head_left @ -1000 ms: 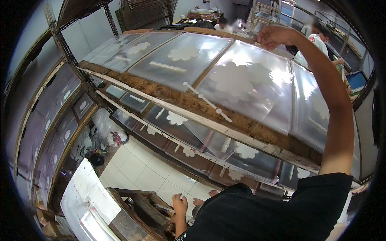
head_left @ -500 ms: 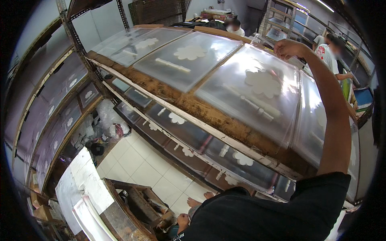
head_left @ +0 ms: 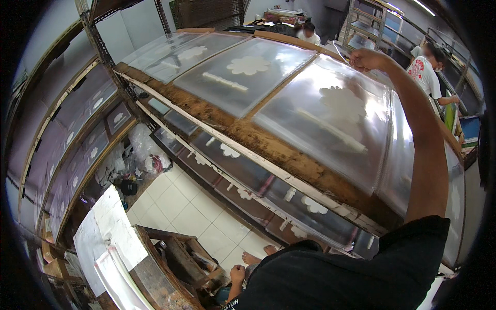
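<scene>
My right hand (head_left: 369,60) is raised over the far edge of the sloping rack, its fingers pinched on the far edge of a clear plastic sheet (head_left: 289,119). A curled bit of clear film sticks out to the left of the fingertips. White flower shape (head_left: 343,103) and long white strip (head_left: 330,129) show on or through this glossy sheet. Low by my body, my left hand (head_left: 237,274) hangs closed in a loose fist, away from the rack, with nothing visible in it.
More clear sheets with white flowers, such as a sheet (head_left: 222,64), lie along the wooden rack (head_left: 289,160). Lower shelves hold similar pieces. A wooden stand (head_left: 160,268) with papers is at lower left. A person in a white shirt (head_left: 426,77) is at far right, another farther back.
My right hand has shifted slightly left, and the film at its fingertips stands out more. The doubled outline of the strip under the sheet now looks single. My left hand stays low.
</scene>
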### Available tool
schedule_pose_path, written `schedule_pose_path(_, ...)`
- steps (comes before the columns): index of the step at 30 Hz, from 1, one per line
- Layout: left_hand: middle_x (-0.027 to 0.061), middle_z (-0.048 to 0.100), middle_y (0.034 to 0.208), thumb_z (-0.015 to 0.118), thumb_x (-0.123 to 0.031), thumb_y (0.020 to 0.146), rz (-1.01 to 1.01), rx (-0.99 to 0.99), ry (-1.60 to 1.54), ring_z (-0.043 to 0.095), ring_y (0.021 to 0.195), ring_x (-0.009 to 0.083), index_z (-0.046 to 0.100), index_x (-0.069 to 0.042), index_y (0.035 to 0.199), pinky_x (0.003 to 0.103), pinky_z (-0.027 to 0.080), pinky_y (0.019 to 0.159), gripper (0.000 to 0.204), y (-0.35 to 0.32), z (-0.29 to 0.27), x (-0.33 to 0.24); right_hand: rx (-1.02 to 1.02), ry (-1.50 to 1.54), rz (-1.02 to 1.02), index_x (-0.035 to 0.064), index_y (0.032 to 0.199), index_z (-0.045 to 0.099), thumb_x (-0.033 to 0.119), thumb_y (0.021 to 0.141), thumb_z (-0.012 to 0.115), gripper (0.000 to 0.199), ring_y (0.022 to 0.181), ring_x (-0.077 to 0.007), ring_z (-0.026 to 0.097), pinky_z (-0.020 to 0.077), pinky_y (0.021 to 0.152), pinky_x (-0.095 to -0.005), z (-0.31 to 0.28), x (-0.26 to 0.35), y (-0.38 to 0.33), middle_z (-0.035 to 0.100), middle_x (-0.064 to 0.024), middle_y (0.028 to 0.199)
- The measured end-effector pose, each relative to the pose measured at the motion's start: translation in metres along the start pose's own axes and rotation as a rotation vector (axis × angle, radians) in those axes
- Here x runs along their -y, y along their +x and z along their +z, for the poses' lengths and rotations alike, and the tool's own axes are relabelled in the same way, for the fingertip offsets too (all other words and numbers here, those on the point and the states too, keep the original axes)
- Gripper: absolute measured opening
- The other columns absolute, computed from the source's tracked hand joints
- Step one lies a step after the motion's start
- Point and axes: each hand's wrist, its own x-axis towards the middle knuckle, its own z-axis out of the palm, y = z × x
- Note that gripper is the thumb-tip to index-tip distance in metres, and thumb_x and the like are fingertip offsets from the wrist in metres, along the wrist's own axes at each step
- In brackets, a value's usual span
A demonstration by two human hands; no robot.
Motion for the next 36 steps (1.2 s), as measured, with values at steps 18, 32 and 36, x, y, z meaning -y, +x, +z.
schedule_pose_path(18,0.0200,0.073,0.090,0.064,-0.021,0.086,-0.083,0.048,-0.012,0.070,0.083,0.0312,0.069,0.005,0.101,0.041,0.054,0.077,0.031,-0.004,-0.001,0.013,-0.202,-0.382,-0.093,0.0034,0.116,0.065,0.014,0.075,0.075,0.044,0.104,-0.0279,0.064,0.0505,0.088,-0.0407,0.012,-0.040,0.024,0.068,-0.0168,0.111)
schedule_pose_path(32,0.0228,0.072,0.096,0.066,-0.024,0.085,-0.007,-0.059,-0.103,0.070,0.090,0.0349,0.070,0.004,0.103,0.042,0.054,0.082,0.034,0.006,-0.007,0.024,-0.253,-0.572,-0.107,0.0022,0.113,0.061,0.007,0.085,0.059,0.029,0.099,-0.0250,0.062,0.0498,0.086,-0.0371,0.006,-0.007,0.014,0.065,-0.0162,0.109)
schedule_pose_path(36,0.0238,0.070,0.103,0.066,-0.027,0.088,0.107,-0.174,-0.289,0.068,0.098,0.0375,0.069,0.003,0.109,0.043,0.052,0.088,0.037,0.034,-0.012,0.032,-0.387,-0.397,-0.221,0.0030,0.116,0.062,0.015,0.088,0.060,0.031,0.094,-0.0236,0.062,0.0505,0.083,-0.0386,-0.007,0.064,0.031,0.065,-0.0154,0.105)
